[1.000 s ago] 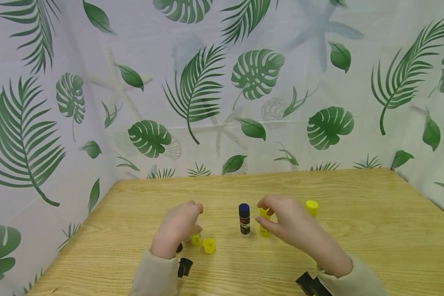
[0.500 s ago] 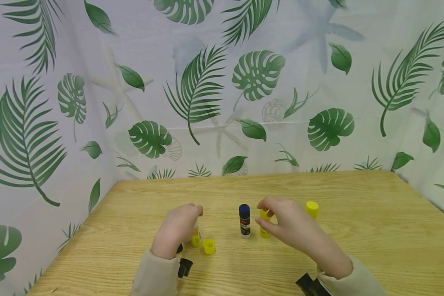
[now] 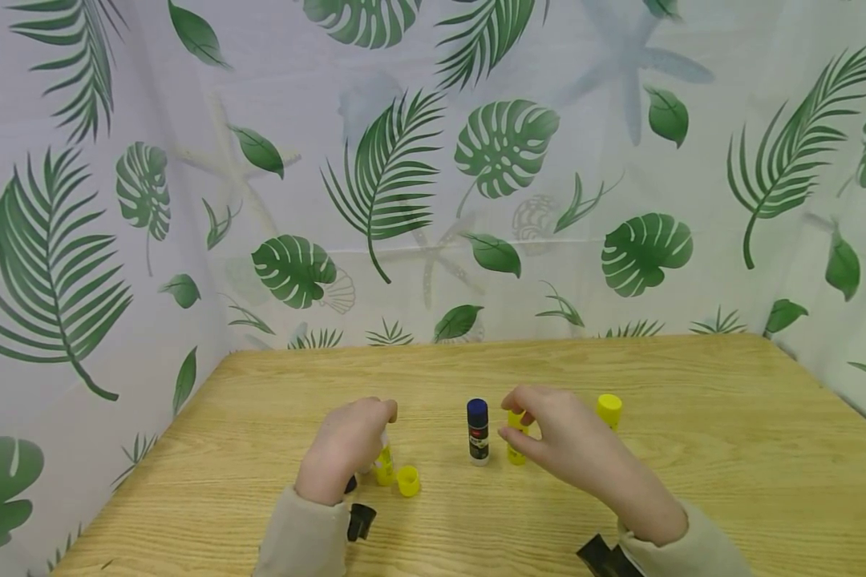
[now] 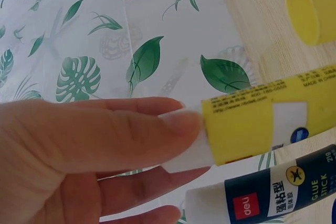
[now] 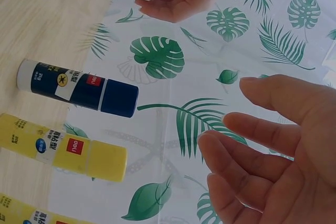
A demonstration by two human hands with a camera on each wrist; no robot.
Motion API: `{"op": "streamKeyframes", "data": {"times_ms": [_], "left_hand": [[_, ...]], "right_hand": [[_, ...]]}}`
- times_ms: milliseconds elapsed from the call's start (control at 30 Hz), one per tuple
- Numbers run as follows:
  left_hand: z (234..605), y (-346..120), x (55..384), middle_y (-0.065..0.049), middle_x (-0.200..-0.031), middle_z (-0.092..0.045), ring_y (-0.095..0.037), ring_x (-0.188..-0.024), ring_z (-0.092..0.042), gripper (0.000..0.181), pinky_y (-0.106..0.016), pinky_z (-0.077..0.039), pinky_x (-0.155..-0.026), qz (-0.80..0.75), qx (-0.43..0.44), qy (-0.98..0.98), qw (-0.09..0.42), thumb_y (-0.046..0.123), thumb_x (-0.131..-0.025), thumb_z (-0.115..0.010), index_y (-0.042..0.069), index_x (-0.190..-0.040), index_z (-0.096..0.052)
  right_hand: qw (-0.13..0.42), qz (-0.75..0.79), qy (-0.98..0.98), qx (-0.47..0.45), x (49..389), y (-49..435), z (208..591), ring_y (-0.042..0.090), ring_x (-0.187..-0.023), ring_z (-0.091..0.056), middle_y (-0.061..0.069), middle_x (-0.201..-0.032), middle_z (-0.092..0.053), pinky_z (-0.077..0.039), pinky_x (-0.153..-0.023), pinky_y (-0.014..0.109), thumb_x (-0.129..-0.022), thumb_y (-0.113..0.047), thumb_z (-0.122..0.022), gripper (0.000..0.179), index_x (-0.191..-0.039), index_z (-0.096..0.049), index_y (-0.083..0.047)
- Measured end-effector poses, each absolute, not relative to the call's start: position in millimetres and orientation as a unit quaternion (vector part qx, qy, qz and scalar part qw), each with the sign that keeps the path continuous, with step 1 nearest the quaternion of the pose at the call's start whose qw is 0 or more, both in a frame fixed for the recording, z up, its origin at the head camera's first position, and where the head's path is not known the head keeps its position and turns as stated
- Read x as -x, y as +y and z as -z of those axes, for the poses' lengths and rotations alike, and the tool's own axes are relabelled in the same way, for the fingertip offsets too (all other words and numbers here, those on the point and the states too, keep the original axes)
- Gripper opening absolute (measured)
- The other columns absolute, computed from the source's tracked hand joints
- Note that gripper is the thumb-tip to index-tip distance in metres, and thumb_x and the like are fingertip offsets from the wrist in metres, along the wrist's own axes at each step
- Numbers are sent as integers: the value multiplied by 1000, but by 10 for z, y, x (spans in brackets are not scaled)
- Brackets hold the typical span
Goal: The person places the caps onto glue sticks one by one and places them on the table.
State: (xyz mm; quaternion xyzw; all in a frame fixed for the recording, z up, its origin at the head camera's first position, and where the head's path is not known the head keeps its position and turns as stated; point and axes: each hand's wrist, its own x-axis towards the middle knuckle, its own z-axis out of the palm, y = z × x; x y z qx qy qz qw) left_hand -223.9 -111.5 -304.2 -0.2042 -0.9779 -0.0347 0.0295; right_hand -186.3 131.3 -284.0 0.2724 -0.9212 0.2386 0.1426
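My left hand (image 3: 350, 445) pinches the white end of an uncapped yellow glue stick (image 4: 241, 124) between thumb and fingers. That glue stick stands on the table, partly behind the hand in the head view. Close beside it is its neighbour, a dark blue glue stick (image 4: 257, 203) with a bare white end. A yellow cap (image 3: 408, 481) sits open side up to the right of the left hand. My right hand (image 5: 268, 156) hovers with relaxed, slightly bent fingers and holds nothing. Nearest to it is a capped yellow glue stick (image 5: 63, 148), which its fingers partly cover in the head view.
A capped dark blue glue stick (image 3: 479, 433) stands upright between the hands. Another yellow glue stick (image 3: 609, 409) stands behind the right forearm. A dark cap (image 3: 350, 484) shows beside the left wrist. Leaf-patterned cloth (image 3: 433, 200) hangs behind the wooden table (image 3: 476, 529).
The left thumb and fingers have turned slightly at the top of the yellow glue stick, so its white end now shows in the head view. The right hand stays in place.
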Motion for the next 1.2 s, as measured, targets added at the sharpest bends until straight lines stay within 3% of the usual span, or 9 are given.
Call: {"op": "streamKeyframes", "data": {"times_ms": [567, 800, 1033, 1200], "left_hand": [[3065, -1124, 2217, -5, -78, -58, -13, -59, -48, 9, -27, -43, -54, 50, 211, -976, 36, 8, -78, -65, 6, -85, -60], [3080, -1122, 2217, -3, -73, -56, -12, -56, -46, 13, -27, -42, -53, 50, 211, -975, 39, 15, -77, -68, 6, -81, -59], [3125, -1107, 2229, -2, -75, -57, -14, -60, -48, 18, -29, -43, -55, 42, 204, -978, 30, 10, -70, -71, 7, -84, -60], [3163, -1098, 2219, -1, -73, -57, -14, -59, -48, 14, -30, -42, -53, 32, 202, -978, 30, 4, -71, -68, 9, -82, -60]], "right_hand": [[137, -237, -923, -269, 1850, 1299, 2886, 12, -73, -57, -4, -83, -60, -46, -61, 23, -77, -13, -68, 13, -87, -60, -12], [134, -234, -925, -268, 1850, 1293, 2908, 10, -73, -56, -4, -84, -60, -45, -61, 24, -77, -14, -68, 13, -88, -60, -12], [137, -235, -924, -269, 1840, 1284, 2930, 12, -72, -57, -3, -83, -60, -45, -60, 24, -77, -13, -68, 14, -88, -60, -11], [140, -236, -922, -274, 1832, 1278, 2950, 12, -71, -57, -4, -83, -60, -45, -59, 23, -76, -13, -68, 14, -88, -60, -10]]}}
